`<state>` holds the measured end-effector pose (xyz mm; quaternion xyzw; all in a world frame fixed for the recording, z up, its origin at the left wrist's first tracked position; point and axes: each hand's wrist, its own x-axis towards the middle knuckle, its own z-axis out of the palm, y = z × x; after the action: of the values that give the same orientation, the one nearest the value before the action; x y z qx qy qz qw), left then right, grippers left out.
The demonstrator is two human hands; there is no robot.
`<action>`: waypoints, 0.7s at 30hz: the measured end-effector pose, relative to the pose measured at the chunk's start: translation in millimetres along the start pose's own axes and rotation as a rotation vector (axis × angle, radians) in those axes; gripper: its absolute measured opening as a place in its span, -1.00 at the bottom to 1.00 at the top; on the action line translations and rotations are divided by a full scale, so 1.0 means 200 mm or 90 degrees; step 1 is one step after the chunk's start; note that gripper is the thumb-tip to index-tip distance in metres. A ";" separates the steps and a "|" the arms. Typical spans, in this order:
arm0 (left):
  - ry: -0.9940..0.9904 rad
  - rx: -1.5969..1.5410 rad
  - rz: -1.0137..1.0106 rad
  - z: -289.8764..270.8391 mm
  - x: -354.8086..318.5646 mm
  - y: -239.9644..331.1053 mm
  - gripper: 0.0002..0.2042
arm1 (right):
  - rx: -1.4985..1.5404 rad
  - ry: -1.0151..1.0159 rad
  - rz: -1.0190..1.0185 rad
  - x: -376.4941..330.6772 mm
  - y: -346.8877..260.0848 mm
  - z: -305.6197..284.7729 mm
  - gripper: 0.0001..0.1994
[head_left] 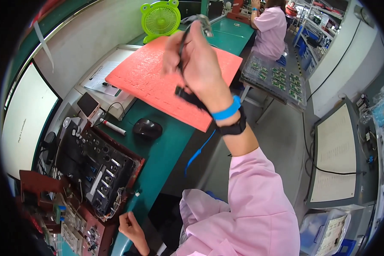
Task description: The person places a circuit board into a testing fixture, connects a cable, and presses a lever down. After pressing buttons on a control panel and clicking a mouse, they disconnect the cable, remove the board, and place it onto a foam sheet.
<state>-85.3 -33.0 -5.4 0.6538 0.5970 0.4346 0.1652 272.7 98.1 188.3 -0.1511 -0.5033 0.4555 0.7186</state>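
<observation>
Right now our right hand [202, 64] is raised over the orange foam sheet [134, 81], fingers pinched round a small grey part [205, 25]. Motion blur; we can't make out its exact shape. A dark cable [182, 49] crosses the palm, and a black piece [187, 96] hangs by the wrist; can't tell if the two connect.

Main risk, our read: the pinch is high and the cable loose, so a quick swing could whip the trailing end or let the part slip. Foam below would soften a drop; past its near edge, it could reach the floor.

Blue wristband [227, 110] on the same arm, blue cord [194, 158] dangling below the foam. It could snag on the sheet's corner and tug the hand mid-move.

Our left hand [133, 230] is near, low, at the edge of the green bench [158, 166], fingers curled; can't tell if anything is inside. Black fixture [102, 166] just left of it, loose wires at its near end: a sleeve or finger could catch there.

Farther out: black mouse [147, 129] between fixture and foam, green fan [160, 19] at the far side. A wide swing could clip the fan.
</observation>
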 end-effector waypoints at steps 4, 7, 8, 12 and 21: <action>0.109 -0.130 0.050 0.00 -0.08 0.09 -0.79 | 0.060 0.041 0.050 -0.27 0.06 0.26 -0.39; 0.168 -0.142 0.131 -0.07 -0.09 0.12 -0.75 | 0.278 -0.041 0.193 -0.50 0.16 0.41 -0.28; 0.183 -0.116 0.194 -0.12 -0.07 0.13 -0.73 | 0.234 -0.072 0.231 -0.59 0.19 0.50 -0.24; 0.032 -0.285 0.108 -0.40 0.05 0.25 -0.59 | 0.198 -0.367 0.310 -0.88 0.43 0.70 -0.22; -0.202 -0.610 -0.053 -0.54 0.21 0.36 -0.22 | 0.045 -0.703 0.310 -1.34 0.76 0.97 -0.48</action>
<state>-126.2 -43.7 125.4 0.5381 0.3235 0.5481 0.5526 8.5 -83.0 16.1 0.0211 -0.7375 0.6343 0.2309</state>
